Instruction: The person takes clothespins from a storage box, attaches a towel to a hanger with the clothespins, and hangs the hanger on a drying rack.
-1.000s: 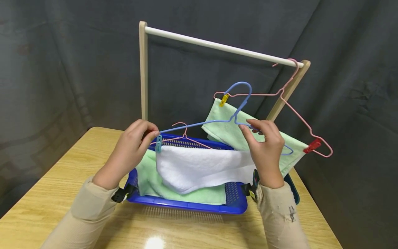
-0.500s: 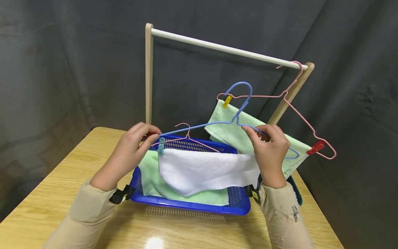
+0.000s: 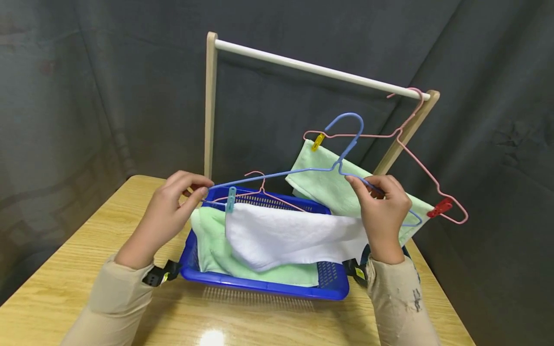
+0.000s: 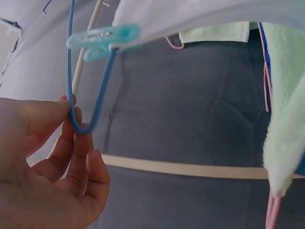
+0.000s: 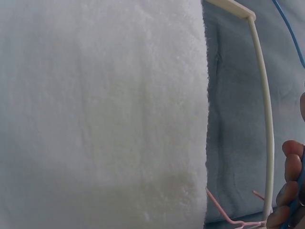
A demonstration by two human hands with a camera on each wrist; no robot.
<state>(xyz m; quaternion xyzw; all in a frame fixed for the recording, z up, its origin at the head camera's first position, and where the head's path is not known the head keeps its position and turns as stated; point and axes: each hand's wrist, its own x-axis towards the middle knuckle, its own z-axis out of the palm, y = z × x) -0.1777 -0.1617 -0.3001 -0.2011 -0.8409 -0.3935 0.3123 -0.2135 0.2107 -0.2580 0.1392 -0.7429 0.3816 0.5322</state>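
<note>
A blue wire hanger [image 3: 298, 170] is held up over the basket, its hook pointing upward. My left hand [image 3: 175, 204] pinches its left end between thumb and fingers; the bent tip shows in the left wrist view. My right hand [image 3: 383, 206] pinches the hanger's right arm. A white towel [image 3: 294, 235] hangs from the hanger's lower bar. A light blue clothespin [image 4: 102, 40] clips the towel's left corner there. The towel's right corner is hidden behind my right hand. In the right wrist view, the towel fills most of the picture.
A blue basket [image 3: 264, 286] below holds a green towel [image 3: 212, 240] and a pink hanger [image 3: 262, 185]. Behind stands a rack with a white rail [image 3: 320, 69]. Another pink hanger [image 3: 420, 158] on it carries a green towel [image 3: 324, 178] with yellow and red clothespins.
My left hand has shifted left along the hanger to its end, away from the light blue clothespin. The hanger's hook and my right hand have moved slightly right.
</note>
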